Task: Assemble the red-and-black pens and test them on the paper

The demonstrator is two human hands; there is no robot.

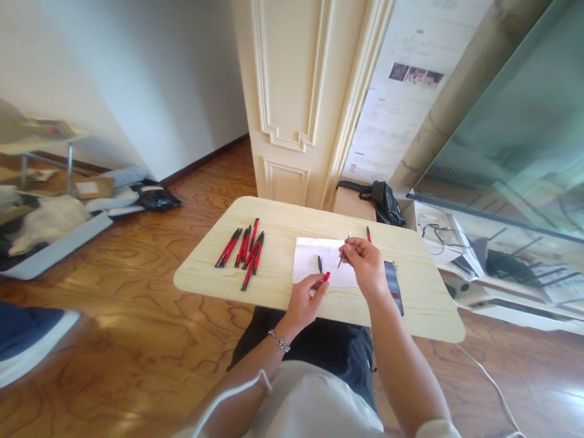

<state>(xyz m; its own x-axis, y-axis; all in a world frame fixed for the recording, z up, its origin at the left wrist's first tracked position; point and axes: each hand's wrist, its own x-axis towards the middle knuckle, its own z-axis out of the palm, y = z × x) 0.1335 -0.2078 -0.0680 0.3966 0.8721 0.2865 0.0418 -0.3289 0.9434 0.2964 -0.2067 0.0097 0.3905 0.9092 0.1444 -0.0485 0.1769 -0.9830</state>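
My left hand (306,301) is closed around a red pen barrel (327,277), its end poking up from the fingertips. My right hand (365,264) pinches a thin dark pen refill (341,258) above the white paper (305,252). On that paper, between the hands, lies a small black pen part (320,263). Several red and black pens (252,248) are spread at the left of the table. One more red and black pen (368,234) lies beyond my right hand. A dark flat object, perhaps a phone (393,287), is partly hidden by my right forearm.
The pale wooden table (429,283) has rounded corners. A black bag (387,200) rests behind it, near a large glass screen (528,126). A person's foot in a white shoe (29,349) is at the left. A white cable (497,389) runs along the floor.
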